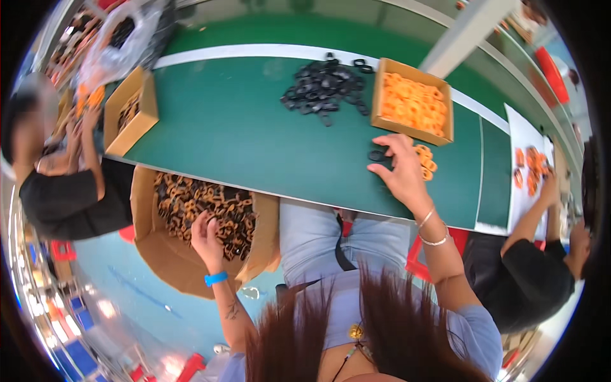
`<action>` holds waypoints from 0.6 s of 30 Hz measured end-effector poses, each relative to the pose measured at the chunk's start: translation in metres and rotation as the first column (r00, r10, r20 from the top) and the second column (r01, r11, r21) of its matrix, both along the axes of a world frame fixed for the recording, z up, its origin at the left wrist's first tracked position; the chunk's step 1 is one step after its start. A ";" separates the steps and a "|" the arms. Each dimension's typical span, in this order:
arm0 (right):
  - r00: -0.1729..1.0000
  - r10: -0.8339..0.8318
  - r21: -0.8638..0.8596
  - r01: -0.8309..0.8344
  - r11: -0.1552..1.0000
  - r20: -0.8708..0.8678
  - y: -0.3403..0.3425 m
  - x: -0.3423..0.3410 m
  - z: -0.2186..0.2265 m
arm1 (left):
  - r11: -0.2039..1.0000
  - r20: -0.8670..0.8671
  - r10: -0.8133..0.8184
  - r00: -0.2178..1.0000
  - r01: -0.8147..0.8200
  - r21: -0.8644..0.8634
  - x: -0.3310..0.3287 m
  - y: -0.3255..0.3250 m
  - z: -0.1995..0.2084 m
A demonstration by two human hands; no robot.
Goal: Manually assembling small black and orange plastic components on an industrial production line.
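Mid-assembly, feeding parts. Left hand (pixel 207 237) down in big box (pixel 167 261) beside the lap, fingers curled on finished pieces (pixel 213 210); grasp unclear. Right hand (pixel 400 170) spread on green table (pixel 242 140), fingertips on black ring (pixel 377 155) beside orange rings (pixel 425 160). Next likely: pinch black ring, mate with orange.

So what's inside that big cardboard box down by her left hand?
The big cardboard box holds a heap of small dark and tan ring-shaped parts. The left hand reaches into them, covering some. How deep the heap goes cannot be seen.
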State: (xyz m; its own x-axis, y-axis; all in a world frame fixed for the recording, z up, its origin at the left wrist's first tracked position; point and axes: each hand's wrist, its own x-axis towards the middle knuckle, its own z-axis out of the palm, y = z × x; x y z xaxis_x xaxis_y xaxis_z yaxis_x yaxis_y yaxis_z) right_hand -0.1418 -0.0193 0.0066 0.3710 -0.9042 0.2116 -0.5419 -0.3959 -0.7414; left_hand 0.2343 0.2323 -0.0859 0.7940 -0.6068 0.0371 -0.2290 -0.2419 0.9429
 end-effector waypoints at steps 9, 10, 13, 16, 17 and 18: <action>0.999 -0.028 0.043 0.029 0.999 -0.028 0.003 -0.011 0.004 | 0.952 -0.533 -0.108 0.839 -0.066 -0.298 0.004 0.001 -0.022; 0.999 -0.017 0.043 0.018 0.999 -0.034 0.003 -0.011 0.003 | 0.963 -0.515 -0.122 0.849 -0.023 -0.268 0.005 0.003 -0.024; 0.999 -0.007 0.086 0.011 0.996 -0.047 0.006 -0.013 0.008 | 0.995 -0.462 -0.077 0.884 0.037 -0.096 -0.003 -0.006 -0.019; 0.994 -0.038 0.064 0.044 0.997 -0.100 0.015 -0.011 0.010 | 0.995 -0.361 -0.039 0.932 0.070 0.073 0.004 -0.004 -0.035; 0.987 -0.069 -0.001 0.070 0.998 -0.146 0.015 -0.013 0.009 | 0.981 -0.299 -0.101 0.949 0.146 0.131 0.016 0.003 -0.048; 0.985 -0.087 -0.003 0.087 0.996 -0.150 0.014 -0.018 0.008 | 0.957 -0.240 -0.169 0.956 0.218 0.194 0.024 0.008 -0.059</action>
